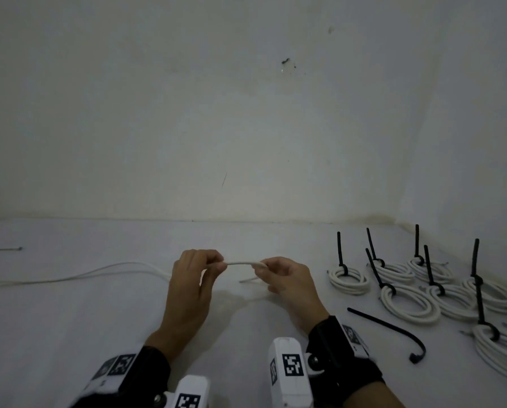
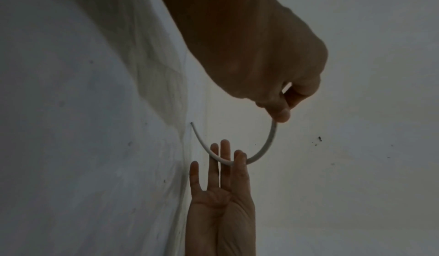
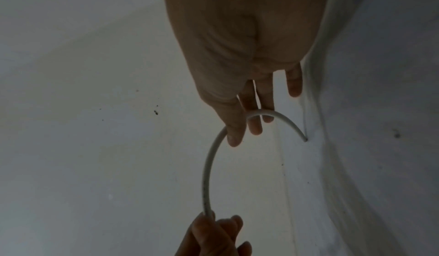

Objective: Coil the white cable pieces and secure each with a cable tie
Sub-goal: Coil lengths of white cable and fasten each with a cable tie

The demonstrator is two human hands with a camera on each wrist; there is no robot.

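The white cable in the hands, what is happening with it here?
A person is starting to coil a white cable. The left hand pinches it, and the right hand holds it near its free end, bending a first curve. The rest trails left across the white surface. On the right lie finished coils, each bound with a black tie, and one loose black cable tie waits nearby.

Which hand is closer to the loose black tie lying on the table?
Right. The right hand is beside the loose black tie, just to its left; the left hand is farther left, beyond the right hand.
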